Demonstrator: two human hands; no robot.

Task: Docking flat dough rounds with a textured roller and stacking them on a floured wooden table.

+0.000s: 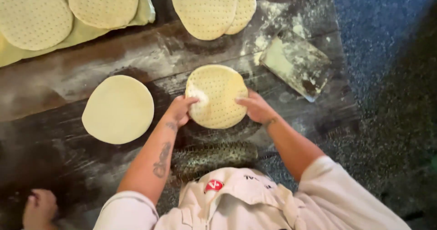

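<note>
1. The dotted dough round (pixel 217 96) sits mid-table, lifted slightly at its near edge.
2. The left hand (pixel 180 110) grips its rim at 8 o'clock, fingers curled over the edge.
3. The right hand (pixel 256 107) pinches the rim at 4 o'clock.
4. A spiked roller (pixel 214 157) lies at 6 o'clock, near the apron.
5. A plain dough round (pixel 118 109) rests at 9 o'clock.
6. A floury scraper (pixel 297 64) lies at 2 o'clock.
7. Two overlapping dotted rounds (pixel 210 9) lie at 12 o'clock.
8. Another person's hand (pixel 40 208) rests at the table's lower-left corner.
</note>
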